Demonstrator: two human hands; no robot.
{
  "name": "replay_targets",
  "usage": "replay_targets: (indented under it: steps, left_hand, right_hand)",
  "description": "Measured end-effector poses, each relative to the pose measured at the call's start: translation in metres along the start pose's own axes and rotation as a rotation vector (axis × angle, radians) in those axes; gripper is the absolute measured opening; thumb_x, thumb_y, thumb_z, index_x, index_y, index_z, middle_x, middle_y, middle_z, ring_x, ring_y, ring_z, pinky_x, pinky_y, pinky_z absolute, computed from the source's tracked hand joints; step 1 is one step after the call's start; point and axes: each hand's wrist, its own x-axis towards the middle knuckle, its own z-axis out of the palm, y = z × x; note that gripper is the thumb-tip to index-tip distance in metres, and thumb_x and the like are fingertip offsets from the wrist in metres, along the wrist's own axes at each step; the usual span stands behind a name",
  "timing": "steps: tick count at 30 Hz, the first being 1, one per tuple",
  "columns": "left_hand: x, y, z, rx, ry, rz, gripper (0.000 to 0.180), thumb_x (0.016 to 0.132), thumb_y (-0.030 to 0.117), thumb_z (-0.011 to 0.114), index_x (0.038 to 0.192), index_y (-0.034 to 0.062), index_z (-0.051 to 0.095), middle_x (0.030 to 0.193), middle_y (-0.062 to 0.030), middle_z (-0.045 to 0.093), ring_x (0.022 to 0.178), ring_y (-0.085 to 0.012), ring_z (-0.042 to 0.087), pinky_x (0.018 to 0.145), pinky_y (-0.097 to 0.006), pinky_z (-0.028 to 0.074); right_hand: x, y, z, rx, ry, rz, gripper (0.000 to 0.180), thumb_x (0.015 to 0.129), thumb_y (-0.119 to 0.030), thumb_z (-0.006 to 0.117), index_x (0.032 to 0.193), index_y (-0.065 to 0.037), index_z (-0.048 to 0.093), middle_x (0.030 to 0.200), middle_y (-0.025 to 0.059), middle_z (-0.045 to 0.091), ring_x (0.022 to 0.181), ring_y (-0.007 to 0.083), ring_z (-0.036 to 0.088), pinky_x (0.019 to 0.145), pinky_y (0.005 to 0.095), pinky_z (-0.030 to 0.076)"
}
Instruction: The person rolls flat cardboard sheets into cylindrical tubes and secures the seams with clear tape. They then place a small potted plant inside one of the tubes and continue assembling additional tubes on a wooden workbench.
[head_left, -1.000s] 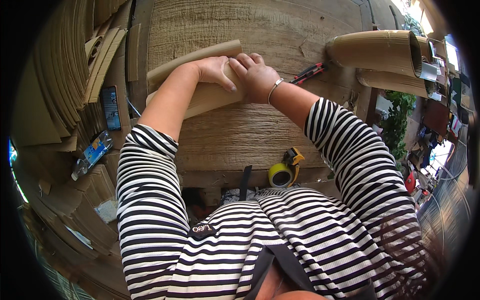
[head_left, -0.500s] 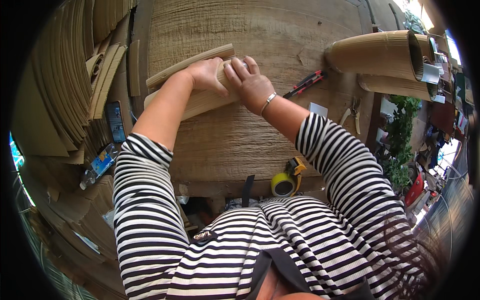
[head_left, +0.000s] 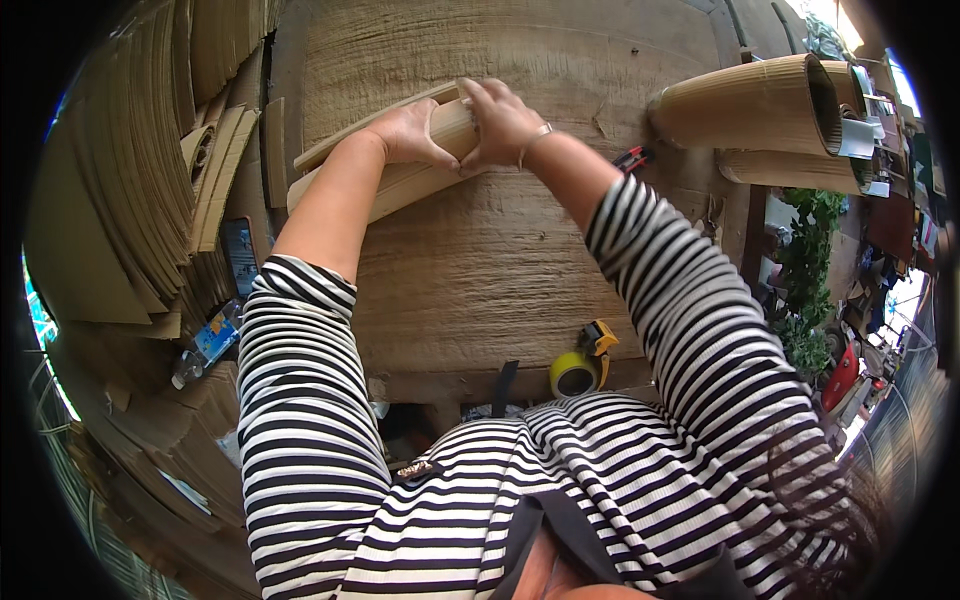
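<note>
A curved piece of corrugated cardboard [head_left: 410,186], partly rolled, lies slanting on the wooden table in front of me. My left hand [head_left: 408,134] clasps its upper side, thumb on the near face and fingers toward the far edge. At its right end my right hand [head_left: 503,122] grips it with thumb and fingers bent round, slightly blurred. The two thumbs almost meet on the cardboard. Along the far side runs the raised far edge of cardboard [head_left: 380,122]; I cannot tell whether it belongs to the same piece.
Large cardboard tubes [head_left: 745,105] lie at the right. A red and black cutter [head_left: 632,158] sits beside my right forearm. Near the front edge are a yellow tape roll [head_left: 574,375] and a tape measure [head_left: 597,338]. Stacked cardboard sheets [head_left: 90,190] and a bottle [head_left: 208,340] are on the left.
My right hand has shifted up and turned, its thumb now showing on the near side. My right sleeve now covers the white card and most of the pliers and cutter.
</note>
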Motion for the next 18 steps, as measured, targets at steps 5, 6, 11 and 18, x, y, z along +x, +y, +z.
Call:
replay_targets:
  steps: [5,6,11,18]
  left_hand:
    - [-0.014,0.017,0.019,0.029,0.065,-0.012,0.105,0.053,0.049,0.091,0.14,0.004,0.052,0.136,-0.02,0.062,0.128,-0.0316,0.059,0.108,-0.039,0.048]
    - [-0.019,0.019,0.035,0.0,0.087,0.012,0.105,0.052,0.052,0.091,0.137,0.0027,0.055,0.133,-0.0203,0.064,0.125,-0.0322,0.061,0.107,-0.039,0.049]
    - [-0.053,0.043,0.111,-0.001,0.001,0.127,0.097,0.05,0.056,0.089,0.125,0.0014,0.06,0.122,-0.0218,0.068,0.117,-0.0349,0.064,0.1,-0.04,0.052]
    - [-0.062,0.054,0.137,-0.121,-0.117,0.187,0.108,0.055,0.056,0.088,0.14,-0.0005,0.054,0.133,-0.0214,0.065,0.122,-0.0327,0.063,0.105,-0.039,0.051]
  right_hand:
    - [-0.048,0.016,0.035,0.435,0.037,0.135,0.133,0.059,-0.031,0.099,0.16,-0.001,0.018,0.148,0.0264,0.048,0.135,0.0411,0.052,0.113,0.0429,0.045]
    - [-0.061,0.015,0.037,0.402,0.052,0.138,0.133,0.06,-0.03,0.099,0.16,0.0,0.017,0.147,0.0268,0.049,0.135,0.0413,0.052,0.113,0.0432,0.045]
    - [-0.146,0.021,0.05,0.24,-0.101,0.147,0.126,0.066,-0.029,0.094,0.164,-0.015,0.016,0.16,0.0277,0.031,0.132,0.0418,0.054,0.105,0.0459,0.051]
    - [-0.191,0.005,0.068,-0.23,-0.163,0.094,0.087,0.087,-0.029,0.075,0.159,-0.035,0.027,0.165,0.0204,0.024,0.13,0.0418,0.053,0.101,0.0469,0.055]
